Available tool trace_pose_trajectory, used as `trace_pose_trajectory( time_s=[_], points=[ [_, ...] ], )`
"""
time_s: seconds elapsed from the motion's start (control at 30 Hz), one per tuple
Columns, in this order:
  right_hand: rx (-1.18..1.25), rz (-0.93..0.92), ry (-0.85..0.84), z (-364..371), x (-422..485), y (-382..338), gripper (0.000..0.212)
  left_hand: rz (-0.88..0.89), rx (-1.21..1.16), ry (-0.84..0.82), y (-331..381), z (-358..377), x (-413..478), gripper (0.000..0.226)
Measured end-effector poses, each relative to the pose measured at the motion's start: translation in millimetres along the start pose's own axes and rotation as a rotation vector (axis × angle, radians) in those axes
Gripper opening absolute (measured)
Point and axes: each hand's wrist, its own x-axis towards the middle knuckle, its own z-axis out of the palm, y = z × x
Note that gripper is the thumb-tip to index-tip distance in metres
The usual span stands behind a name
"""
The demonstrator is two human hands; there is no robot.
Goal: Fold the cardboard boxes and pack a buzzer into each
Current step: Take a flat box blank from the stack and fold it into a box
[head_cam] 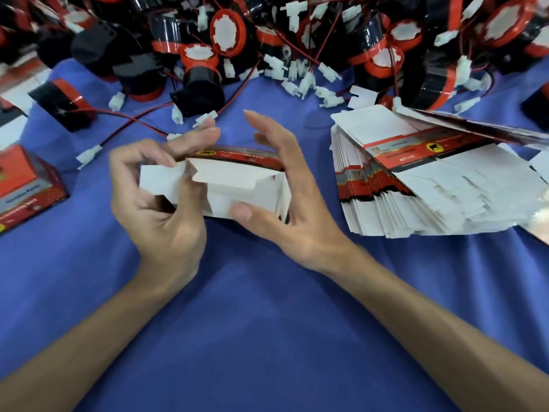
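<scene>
A half-folded cardboard box (237,176), white inside with a red and black printed top, sits between my hands above the blue cloth. My left hand (157,203) grips its left end, fingers curled round a white flap. My right hand (282,200) holds the right side, thumb against the near white panel and fingers over the top edge. A big heap of black and red buzzers (202,75) with red-black wires and white plugs lies along the far side. A stack of flat unfolded boxes (416,185) lies to the right.
A folded red box (26,185) stands at the left edge. More flat cardboard (12,93) lies at the far left. Loose white plugs and wires (118,120) trail onto the blue cloth (267,322) just beyond my hands.
</scene>
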Motion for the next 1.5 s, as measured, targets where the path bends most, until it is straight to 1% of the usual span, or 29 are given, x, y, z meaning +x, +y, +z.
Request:
trace_pose_trajectory(
  time_s=[0.03,0.1,0.17,0.23,0.3,0.37,0.4,0.43,0.5,0.57,0.63,0.67,0.73,0.77,0.87,0.9,1.0,1.07,1.13,1.2,1.27,1.37,1.5],
  points=[
    [-0.031,-0.025,0.047,0.8,0.0,0.8,0.065,0.025,0.000,-0.026,0.9,0.2,-0.6,0.038],
    [-0.064,-0.044,0.152,1.7,0.6,2.9,0.050,0.078,-0.016,-0.097,2.8,1.7,-3.1,0.025],
    [-0.026,-0.014,0.197,2.2,0.6,3.3,0.043,0.091,-0.028,-0.177,3.3,1.0,-3.2,0.009],
    [0.038,0.024,0.210,2.9,0.1,1.1,0.043,0.066,0.012,-0.238,2.8,1.1,-2.7,0.024],
    [0.083,0.040,0.191,4.2,-0.4,-2.5,0.058,-0.013,0.023,-0.291,4.9,1.7,-1.6,0.038],
    [0.070,-0.007,0.128,5.2,-0.6,-3.8,0.083,-0.139,0.005,-0.287,10.0,4.0,-1.7,0.053],
    [0.055,-0.035,0.090,5.3,-0.8,-2.6,0.094,-0.157,0.015,-0.274,11.4,5.2,-1.8,0.051],
    [0.047,-0.054,0.057,5.2,-1.0,-1.0,0.102,-0.140,0.044,-0.269,13.1,6.8,-2.1,0.044],
    [0.052,-0.064,0.013,4.2,-1.8,1.9,0.104,-0.085,0.085,-0.304,16.1,8.5,-1.7,0.038],
    [0.102,-0.047,0.001,2.5,-2.1,5.6,0.096,-0.052,0.129,-0.343,14.7,6.6,-0.6,0.034],
    [0.128,-0.017,-0.012,2.5,-1.5,7.5,0.089,-0.042,0.235,-0.345,13.0,5.0,0.1,0.019],
    [0.137,-0.006,-0.028,2.5,-1.3,7.0,0.087,-0.042,0.271,-0.331,12.9,4.6,0.0,0.020],
    [0.167,0.020,-0.044,1.9,-2.9,5.9,0.088,-0.049,0.268,-0.316,12.8,3.8,0.4,0.024],
    [0.185,0.055,-0.036,0.8,-4.7,4.5,0.085,-0.047,0.266,-0.312,12.9,4.1,1.1,0.025],
    [0.177,0.127,0.011,0.3,-3.2,3.1,0.041,-0.051,0.246,-0.299,8.7,4.1,2.7,0.025],
    [0.195,0.156,0.000,-0.6,-1.6,4.1,0.036,-0.057,0.225,-0.297,7.8,4.8,2.9,0.024],
    [0.240,0.105,-0.015,-1.5,4.3,3.7,0.040,-0.107,0.066,-0.303,4.8,4.7,0.8,0.029],
    [0.185,0.091,0.031,0.9,5.0,1.8,0.039,-0.143,-0.032,-0.313,3.0,2.9,0.5,0.033],
    [0.173,0.081,0.082,2.7,4.6,1.5,0.036,-0.154,-0.074,-0.327,2.4,2.1,0.6,0.037],
    [0.155,0.077,0.122,2.9,4.8,2.1,0.034,-0.119,-0.043,-0.341,3.7,3.1,0.0,0.037],
    [0.155,0.064,0.144,1.8,4.4,3.5,0.031,-0.064,0.041,-0.351,5.7,5.5,-0.3,0.034],
    [0.098,0.017,0.138,2.3,3.1,6.3,0.025,-0.003,0.134,-0.303,5.5,7.4,-1.7,0.036],
    [0.089,0.003,0.145,2.2,3.0,7.5,0.022,0.019,0.153,-0.244,2.6,8.4,-3.3,0.018]
  ],
)
